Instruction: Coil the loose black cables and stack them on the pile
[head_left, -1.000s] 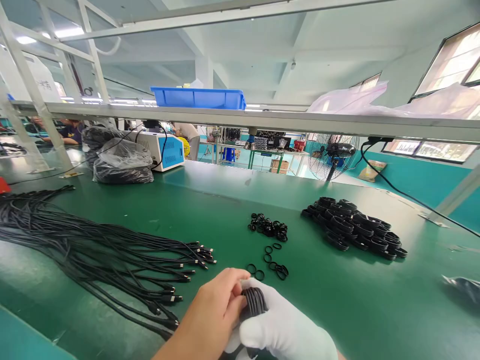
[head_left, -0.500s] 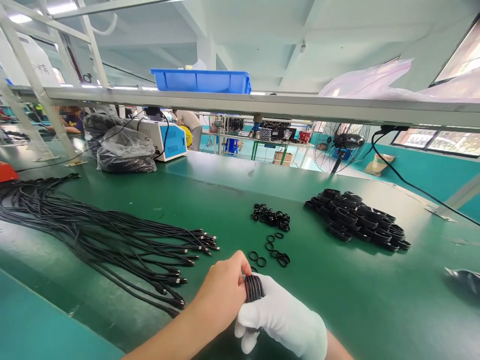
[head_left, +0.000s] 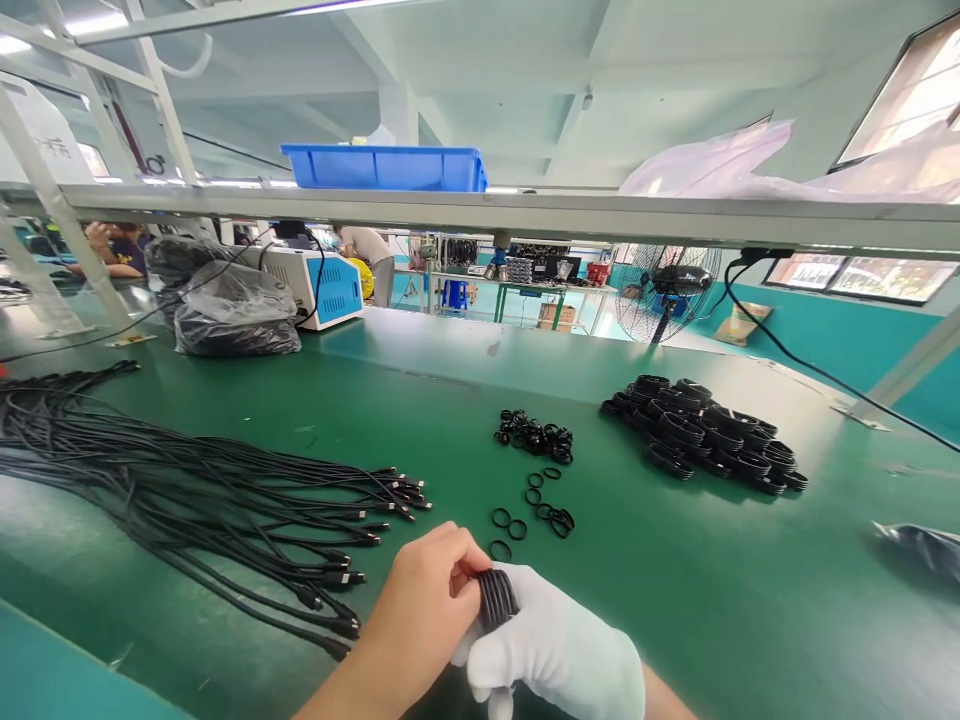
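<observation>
A small coil of black cable (head_left: 498, 599) is gripped between both hands near the bottom middle of the view. My right hand (head_left: 555, 640), in a white glove, wraps around the coil from the right. My left hand (head_left: 435, 600) is bare, and its thumb and fingers pinch at the coil's left upper side; its fingertips are partly hidden. Just beyond the hands lie several loose black rings (head_left: 517, 529). Behind those sits a small heap of black rings (head_left: 534, 436).
Many black cables (head_left: 247, 480) with plugs spread over the green table (head_left: 420, 410) on the left. Coiled black cables (head_left: 697, 430) are piled at right. Plastic bags (head_left: 236, 305), a blue-and-white machine (head_left: 337, 290) and a fan (head_left: 664, 290) stand behind, under a shelf holding a blue bin (head_left: 386, 168).
My view has shifted slightly to the right. Both hands stay on the coil and sit a little lower and more to the left in the picture. A ring beyond my fingers shows more fully.
</observation>
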